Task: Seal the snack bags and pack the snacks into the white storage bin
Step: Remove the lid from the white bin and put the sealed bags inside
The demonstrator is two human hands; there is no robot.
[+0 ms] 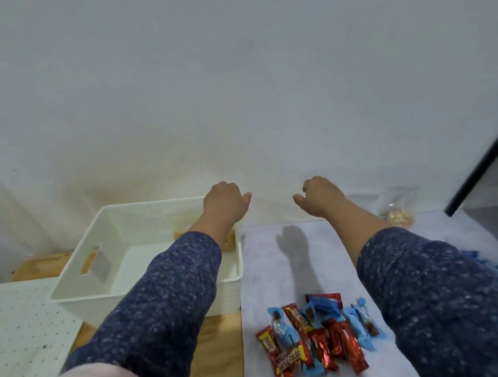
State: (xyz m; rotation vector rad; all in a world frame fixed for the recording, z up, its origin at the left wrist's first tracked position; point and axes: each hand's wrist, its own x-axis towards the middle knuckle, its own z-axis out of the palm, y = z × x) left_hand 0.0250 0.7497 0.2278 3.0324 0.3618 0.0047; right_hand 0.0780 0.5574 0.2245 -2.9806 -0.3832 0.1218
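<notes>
White plastic, the storage bin [146, 253] sits under your left hand [225, 201]; both it and your right hand [321, 194] are loosely curled, holding nothing. The clear snack bag [399, 209] may spill if packed unsealed, and a sleeve could sweep the candies [318, 335] away.

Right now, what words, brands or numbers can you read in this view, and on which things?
Red candy wrappers: yellow band with printed lettering, too blurred and tilted to read.
Blue candy wrappers: no legible text.
White storage bin: no label or marking visible.
Clear snack bag by the wall: no readable print.
Nothing else carries text.
</notes>
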